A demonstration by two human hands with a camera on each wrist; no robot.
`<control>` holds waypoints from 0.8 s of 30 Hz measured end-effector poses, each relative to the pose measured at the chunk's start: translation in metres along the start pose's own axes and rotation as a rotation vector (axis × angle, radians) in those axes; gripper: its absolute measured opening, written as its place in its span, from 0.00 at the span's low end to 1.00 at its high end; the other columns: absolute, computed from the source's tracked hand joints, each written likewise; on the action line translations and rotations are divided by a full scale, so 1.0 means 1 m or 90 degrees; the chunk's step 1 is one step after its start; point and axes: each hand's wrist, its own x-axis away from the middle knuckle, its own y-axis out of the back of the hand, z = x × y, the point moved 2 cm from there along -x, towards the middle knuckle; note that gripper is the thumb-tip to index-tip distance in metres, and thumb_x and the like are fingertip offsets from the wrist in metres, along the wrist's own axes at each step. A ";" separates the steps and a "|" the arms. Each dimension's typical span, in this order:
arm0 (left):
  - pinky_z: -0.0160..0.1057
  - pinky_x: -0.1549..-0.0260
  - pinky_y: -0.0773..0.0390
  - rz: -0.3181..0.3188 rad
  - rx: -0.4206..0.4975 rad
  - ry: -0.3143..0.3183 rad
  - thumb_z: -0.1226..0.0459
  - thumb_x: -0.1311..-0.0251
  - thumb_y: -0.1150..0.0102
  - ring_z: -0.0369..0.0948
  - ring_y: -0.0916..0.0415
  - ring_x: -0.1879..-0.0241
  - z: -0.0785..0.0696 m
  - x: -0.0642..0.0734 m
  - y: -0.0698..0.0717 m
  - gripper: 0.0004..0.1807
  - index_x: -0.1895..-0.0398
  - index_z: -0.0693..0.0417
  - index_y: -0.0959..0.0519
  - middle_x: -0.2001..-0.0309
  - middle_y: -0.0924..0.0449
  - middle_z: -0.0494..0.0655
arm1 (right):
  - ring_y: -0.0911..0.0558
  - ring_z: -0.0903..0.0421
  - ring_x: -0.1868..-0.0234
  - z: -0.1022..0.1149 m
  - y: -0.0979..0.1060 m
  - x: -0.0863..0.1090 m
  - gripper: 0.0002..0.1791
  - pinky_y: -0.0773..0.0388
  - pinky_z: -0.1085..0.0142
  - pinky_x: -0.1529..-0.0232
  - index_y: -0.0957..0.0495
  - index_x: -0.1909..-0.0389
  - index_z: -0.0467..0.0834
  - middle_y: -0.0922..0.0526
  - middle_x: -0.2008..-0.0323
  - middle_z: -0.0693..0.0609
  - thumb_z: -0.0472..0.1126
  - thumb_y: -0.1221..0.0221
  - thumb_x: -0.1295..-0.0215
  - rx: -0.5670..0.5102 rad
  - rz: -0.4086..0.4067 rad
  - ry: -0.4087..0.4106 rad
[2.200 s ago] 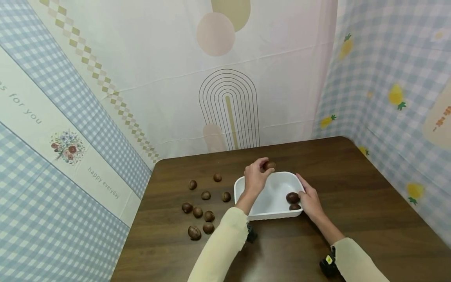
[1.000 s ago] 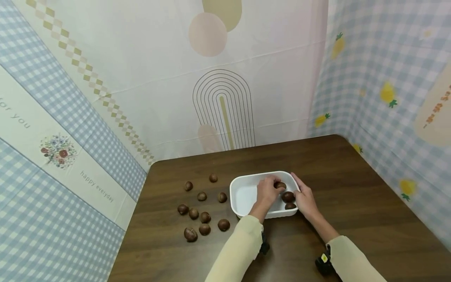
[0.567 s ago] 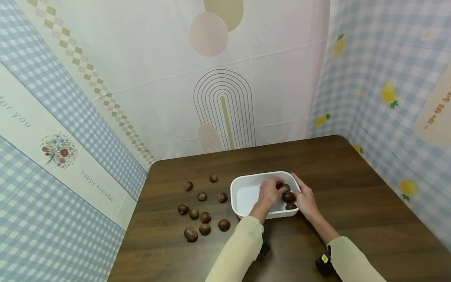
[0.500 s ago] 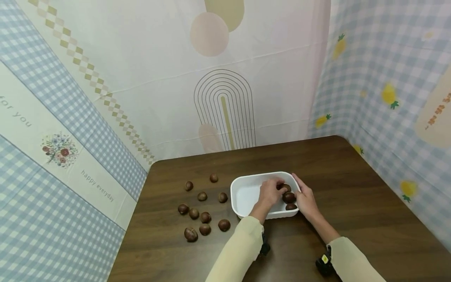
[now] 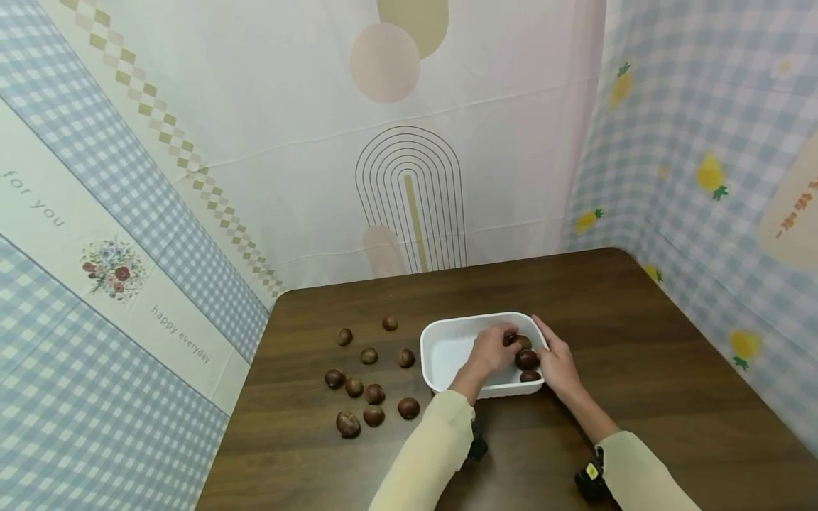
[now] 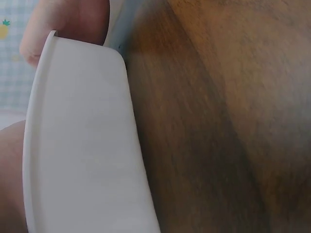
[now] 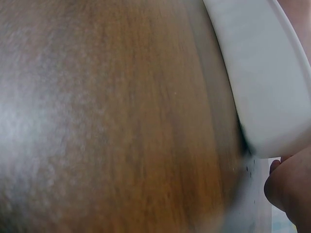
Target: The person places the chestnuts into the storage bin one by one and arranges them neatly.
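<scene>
A white rectangular tray (image 5: 441, 362) sits on the dark wooden table. My right hand (image 5: 557, 362) grips its right end, thumb at the rim and fingers behind the outer wall. My left hand (image 5: 492, 349) reaches inside, its curled fingers pinching a brown chestnut (image 5: 523, 342) near the right wall. Close in front of that lie a second chestnut (image 5: 527, 360) and a third chestnut (image 5: 530, 376). In the left wrist view the tray's outer wall (image 6: 82, 131) covers most of the left hand (image 6: 73, 22). At the right wrist view's edge, part of the right hand (image 7: 291, 187) meets the tray (image 7: 267, 87).
Several loose chestnuts lie scattered left of the tray, including a large chestnut (image 5: 348, 424) nearest me and a small chestnut (image 5: 390, 323) at the back. Patterned cloth (image 5: 409, 85) hangs behind the table (image 5: 307, 468) and along both sides.
My left hand has carried a chestnut from above the tray's back rim down to the other two at the right end. Lately it shifted slightly right. My right hand has kept hold of the tray.
</scene>
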 end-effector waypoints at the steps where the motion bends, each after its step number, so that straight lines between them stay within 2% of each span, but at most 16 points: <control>1: 0.33 0.42 0.22 0.003 -0.002 -0.003 0.61 0.26 0.35 0.36 0.19 0.43 0.001 0.000 0.002 0.18 0.36 0.50 0.15 0.42 0.13 0.41 | 0.33 0.42 0.28 0.000 0.000 0.000 0.39 0.41 0.82 0.43 0.40 0.18 0.36 0.38 0.21 0.36 0.20 0.56 0.32 0.003 0.003 -0.002; 4: 0.31 0.44 0.21 0.009 0.008 -0.011 0.61 0.25 0.35 0.36 0.18 0.43 0.004 0.000 0.011 0.19 0.34 0.51 0.17 0.40 0.14 0.42 | 0.36 0.42 0.24 0.001 0.000 0.000 0.39 0.40 0.75 0.33 0.41 0.18 0.37 0.39 0.20 0.37 0.21 0.56 0.31 0.009 0.007 -0.010; 7: 0.30 0.45 0.20 0.021 0.059 -0.023 0.63 0.25 0.36 0.39 0.16 0.42 0.006 0.001 0.025 0.19 0.34 0.54 0.17 0.38 0.15 0.45 | 0.40 0.41 0.21 0.001 0.001 -0.001 0.39 0.41 0.59 0.23 0.42 0.17 0.38 0.40 0.19 0.37 0.21 0.56 0.30 0.009 0.013 -0.018; 10: 0.29 0.46 0.20 0.029 0.109 -0.040 0.64 0.25 0.36 0.39 0.15 0.42 0.010 0.001 0.041 0.19 0.34 0.55 0.17 0.38 0.15 0.46 | 0.40 0.39 0.20 0.001 0.001 -0.001 0.39 0.44 0.44 0.22 0.42 0.17 0.37 0.41 0.19 0.36 0.21 0.56 0.30 -0.001 0.016 -0.024; 15: 0.31 0.47 0.19 0.023 0.144 -0.085 0.67 0.25 0.36 0.39 0.15 0.44 0.022 0.002 0.068 0.18 0.35 0.56 0.17 0.41 0.13 0.48 | 0.41 0.39 0.20 -0.001 0.001 -0.001 0.39 0.46 0.43 0.21 0.43 0.17 0.37 0.41 0.20 0.35 0.20 0.56 0.30 -0.008 0.016 -0.024; 17: 0.31 0.47 0.19 0.009 0.150 -0.091 0.66 0.25 0.36 0.40 0.15 0.44 0.028 0.003 0.080 0.18 0.35 0.57 0.17 0.41 0.13 0.49 | 0.41 0.39 0.20 -0.001 0.001 -0.002 0.40 0.46 0.43 0.21 0.43 0.17 0.36 0.41 0.20 0.35 0.20 0.56 0.31 -0.005 0.014 -0.022; 20: 0.31 0.47 0.18 -0.031 0.159 -0.089 0.66 0.25 0.36 0.40 0.15 0.45 0.041 0.004 0.095 0.18 0.35 0.58 0.17 0.42 0.13 0.48 | 0.43 0.40 0.19 -0.002 0.000 -0.002 0.41 0.47 0.43 0.21 0.44 0.17 0.36 0.42 0.19 0.36 0.20 0.57 0.32 -0.005 0.016 -0.024; 24: 0.32 0.47 0.18 -0.099 0.177 -0.065 0.66 0.26 0.35 0.41 0.15 0.44 0.062 0.004 0.115 0.19 0.35 0.58 0.18 0.42 0.13 0.48 | 0.43 0.40 0.19 -0.001 0.000 -0.002 0.40 0.48 0.45 0.21 0.44 0.17 0.37 0.42 0.19 0.37 0.20 0.57 0.32 -0.005 0.018 -0.029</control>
